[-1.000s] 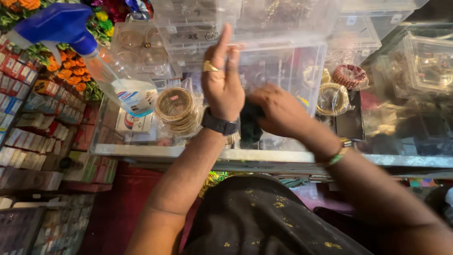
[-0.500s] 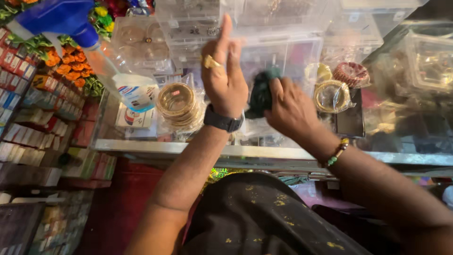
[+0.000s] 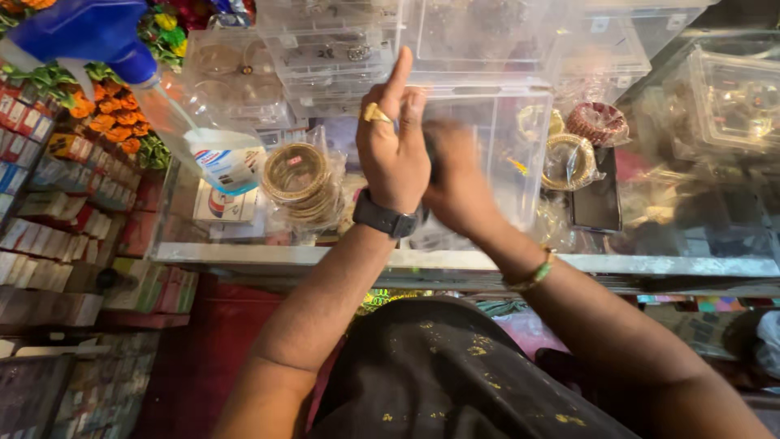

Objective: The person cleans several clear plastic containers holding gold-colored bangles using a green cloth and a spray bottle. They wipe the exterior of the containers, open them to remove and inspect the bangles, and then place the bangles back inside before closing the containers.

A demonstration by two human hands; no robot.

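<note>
Fingers first: the left hand [image 3: 396, 154] has its index finger pointing straight up toward 12 o'clock, with a gold ring near the knuckle, and the other fingers look loosely straight beside it, pressed flat against the clear plastic storage box [image 3: 496, 130] on the glass counter [image 3: 666, 264]. So it's open and resting on the box wall, not gripping anything I can see. A black wristwatch [image 3: 386, 218] sits on that wrist.

The right hand [image 3: 457, 187] is just at 3 o'clock of the left, touching or overlapping it, and it's badly motion-blurred. There's a dark sliver between the two hands, but I honestly can't tell what it is or whether the right fingers are clenched on it. A green and gold bangle [image 3: 532, 275] rides the right wrist.

Around them: a bagged stack of gold bangles [image 3: 296, 183] at 9 o'clock of the left hand, and a clear spray bottle with a blue trigger head [image 3: 97, 41] further out at 10 o'clock, its top cut off by the frame edge. At 3 o'clock of the box, more gold bangles in plastic [image 3: 569, 158] and a red beaded set [image 3: 597, 122], both hazy behind wrapping. More clear boxes [image 3: 325, 41] stacked at 12 o'clock, contents mostly too small to read.
</note>
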